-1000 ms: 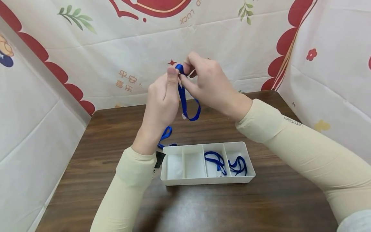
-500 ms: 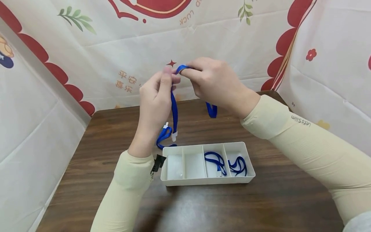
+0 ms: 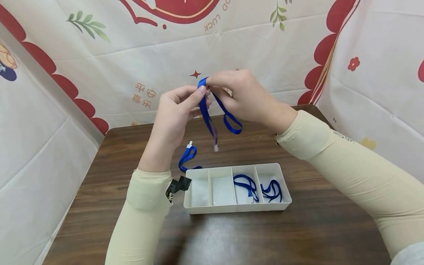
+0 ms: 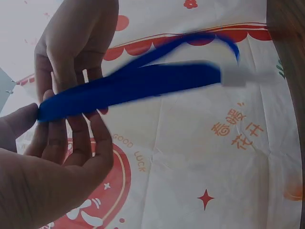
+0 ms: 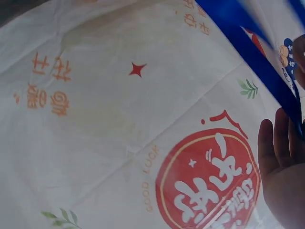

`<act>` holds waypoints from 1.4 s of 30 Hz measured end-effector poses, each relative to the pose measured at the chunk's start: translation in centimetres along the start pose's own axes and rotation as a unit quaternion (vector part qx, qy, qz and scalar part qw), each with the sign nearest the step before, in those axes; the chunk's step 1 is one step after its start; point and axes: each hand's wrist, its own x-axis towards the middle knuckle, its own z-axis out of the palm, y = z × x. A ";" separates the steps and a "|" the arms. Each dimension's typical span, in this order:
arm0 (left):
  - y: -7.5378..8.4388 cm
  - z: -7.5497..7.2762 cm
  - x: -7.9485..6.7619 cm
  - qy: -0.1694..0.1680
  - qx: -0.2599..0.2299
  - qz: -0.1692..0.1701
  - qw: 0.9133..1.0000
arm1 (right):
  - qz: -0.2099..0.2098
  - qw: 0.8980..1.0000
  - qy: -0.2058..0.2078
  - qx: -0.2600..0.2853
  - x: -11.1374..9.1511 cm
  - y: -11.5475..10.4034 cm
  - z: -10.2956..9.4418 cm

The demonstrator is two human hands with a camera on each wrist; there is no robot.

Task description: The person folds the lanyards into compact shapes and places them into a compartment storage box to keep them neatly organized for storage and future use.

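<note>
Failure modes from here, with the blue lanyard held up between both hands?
1. The held lanyard could tangle: its clip end dangles free below the left hand, while a loop hangs below the right hand.
2. The loose lanyard on the table lies right by the tray's rear left corner; a dangling end might catch it if the hands come down there.

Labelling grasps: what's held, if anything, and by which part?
A blue lanyard, held by both the left hand and the right hand at its upper strap, where it folds over; its white clip hangs free below.
</note>
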 end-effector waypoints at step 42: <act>0.5 1.5 -0.4 0.002 -0.047 0.107 0.993 | 0.279 0.891 0.040 0.356 -6.5 -3.8 3.9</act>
